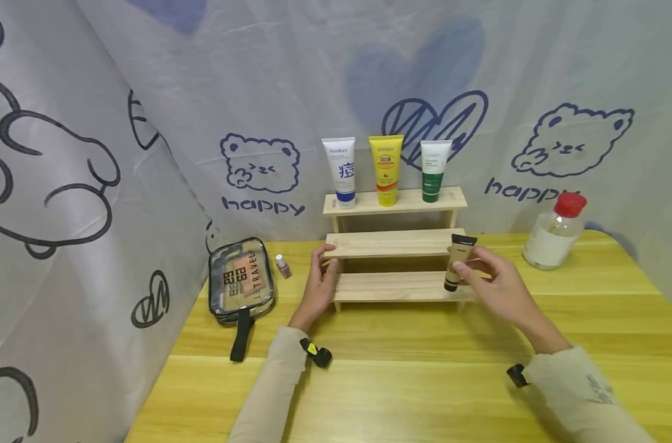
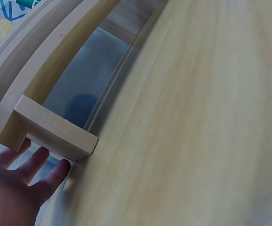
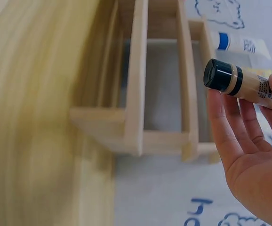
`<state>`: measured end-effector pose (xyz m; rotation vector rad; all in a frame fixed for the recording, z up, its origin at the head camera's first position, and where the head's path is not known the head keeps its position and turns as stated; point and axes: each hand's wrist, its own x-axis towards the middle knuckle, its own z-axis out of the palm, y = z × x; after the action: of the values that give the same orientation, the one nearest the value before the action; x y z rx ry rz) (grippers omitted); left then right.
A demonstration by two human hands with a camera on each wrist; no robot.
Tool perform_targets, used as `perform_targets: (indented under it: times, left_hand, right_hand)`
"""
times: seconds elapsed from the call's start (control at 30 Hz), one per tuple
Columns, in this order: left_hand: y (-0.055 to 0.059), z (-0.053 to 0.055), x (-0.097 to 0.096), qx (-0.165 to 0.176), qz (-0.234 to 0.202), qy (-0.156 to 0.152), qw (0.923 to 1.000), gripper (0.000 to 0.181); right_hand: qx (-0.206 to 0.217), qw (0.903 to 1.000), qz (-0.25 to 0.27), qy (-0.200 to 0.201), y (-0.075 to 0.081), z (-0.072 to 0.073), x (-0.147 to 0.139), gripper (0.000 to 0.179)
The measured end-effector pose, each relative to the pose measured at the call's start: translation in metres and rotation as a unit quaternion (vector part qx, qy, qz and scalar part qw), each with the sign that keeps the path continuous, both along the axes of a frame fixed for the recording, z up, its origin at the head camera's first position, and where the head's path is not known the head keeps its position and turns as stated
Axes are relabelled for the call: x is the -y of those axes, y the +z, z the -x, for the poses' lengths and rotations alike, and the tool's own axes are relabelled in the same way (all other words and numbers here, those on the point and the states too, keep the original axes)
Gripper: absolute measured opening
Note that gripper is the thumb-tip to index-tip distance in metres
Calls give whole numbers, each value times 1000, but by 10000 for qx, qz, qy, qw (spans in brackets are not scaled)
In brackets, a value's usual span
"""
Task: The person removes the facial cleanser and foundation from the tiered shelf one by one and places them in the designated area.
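Note:
A small beige tube (image 1: 459, 261) with a black cap at its lower end is pinched between the thumb and fingers of my right hand (image 1: 496, 280). In the head view it hangs in front of the right end of a three-tier wooden display rack (image 1: 391, 287). The right wrist view shows the tube's black cap (image 3: 218, 74) close up. My left hand (image 1: 318, 286) holds the rack's left end, its thumb by the lower tier; the left wrist view shows fingers (image 2: 35, 165) around that end. On the top tier stand a white-and-blue tube (image 1: 341, 172), a yellow tube (image 1: 387, 170) and a white-and-green tube (image 1: 434, 171).
A clear travel pouch (image 1: 240, 280) with a black strap lies on the wooden table (image 1: 397, 387) at left. Beside it is a small nail polish bottle (image 1: 283, 267). A clear bottle with a red cap (image 1: 554, 232) stands at right. Printed cloth (image 1: 292, 74) hangs behind.

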<state>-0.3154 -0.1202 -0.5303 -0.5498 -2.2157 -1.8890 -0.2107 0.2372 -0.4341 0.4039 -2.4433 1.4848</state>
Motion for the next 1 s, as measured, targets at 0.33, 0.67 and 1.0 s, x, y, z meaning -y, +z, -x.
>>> perform_targets:
  times: [0.33,0.67,1.0]
  left_hand:
    - [1,1,-3,-65,7,-44,10000,35]
    - [2,0,-1,29,8,-8,10000,35]
    - [0,-1,-1,-13,15,-98,10000,36]
  right_hand:
    - [28,9981,-449,-417,-13,-5,-34,15]
    - [-17,9973,-550,-482,-23,-2,-51,15]
    - [1055,9935,-151,-411,-42,5,-72,56]
